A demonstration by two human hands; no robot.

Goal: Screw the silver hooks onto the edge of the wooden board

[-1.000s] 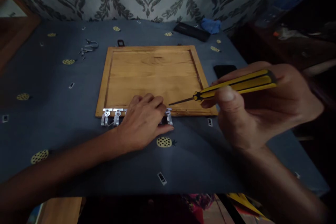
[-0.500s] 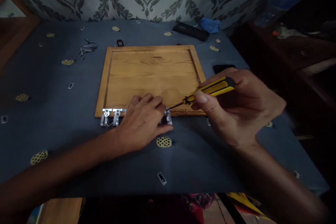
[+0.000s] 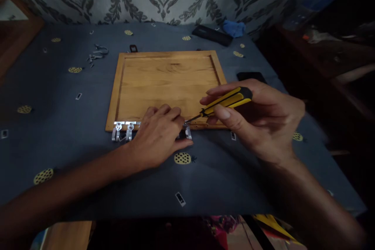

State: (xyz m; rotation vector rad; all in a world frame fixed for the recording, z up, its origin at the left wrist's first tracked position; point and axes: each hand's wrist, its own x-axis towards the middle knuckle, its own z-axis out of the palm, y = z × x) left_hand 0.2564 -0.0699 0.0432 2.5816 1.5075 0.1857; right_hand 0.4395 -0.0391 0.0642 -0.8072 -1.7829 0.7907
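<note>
A framed wooden panel (image 3: 166, 86) lies flat, with several silver metal hinges (image 3: 129, 129) along its near edge. My left hand (image 3: 159, 136) is closed over that edge, its fingers on top and its thumb beside the rightmost hinge (image 3: 188, 132). The hinges under the palm are mostly hidden. In my right hand (image 3: 260, 121) is a yellow-and-black screwdriver (image 3: 227, 101), gripped between thumb and fingers. It slants down to the left, and its tip meets the rightmost hinge close to my left fingertips.
Loose metal pieces (image 3: 98, 52) lie left of the panel's far corner. At the back right are a black case (image 3: 212, 35) and a crumpled blue cloth (image 3: 234, 28). A flat black object (image 3: 251, 77) lies right of the panel. The grey patterned tablecloth (image 3: 131, 195) covers the table.
My right hand has shifted left and turned with the screwdriver, whose handle is now lower and further left. My left hand and the panel stay in place.
</note>
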